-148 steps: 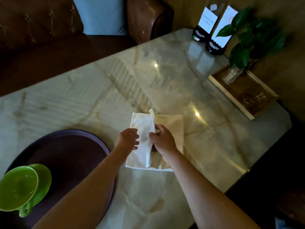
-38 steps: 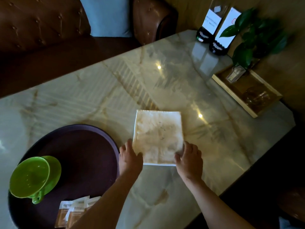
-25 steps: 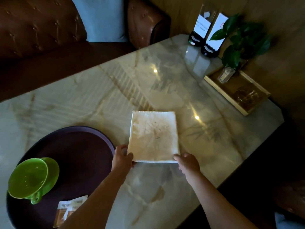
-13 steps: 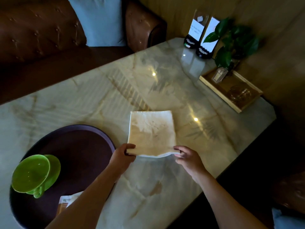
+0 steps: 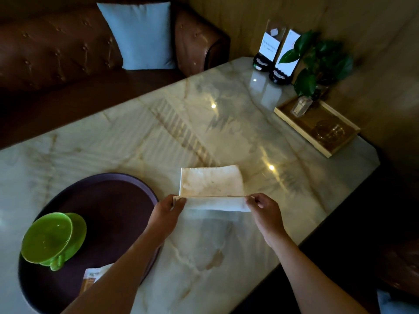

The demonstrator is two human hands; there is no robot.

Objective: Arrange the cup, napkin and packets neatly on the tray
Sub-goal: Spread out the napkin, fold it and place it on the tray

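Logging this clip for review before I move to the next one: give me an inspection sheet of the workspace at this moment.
Surface: glossy marble table, lamp reflections on it.
Job's things: round dark tray at the near left; green cup on its saucer on the tray; packets on the tray, partly hidden by the left forearm; napkin off the tray, on the table, its near edge lifted.
Clutter: wooden tray holding a glass, potted plant, two card stands at the far right.
Grippers: left hand and right hand each pinch a near corner of the napkin.
Cables: nothing seen.
Surroundings: brown leather sofa, pale blue cushion, wooden wall.
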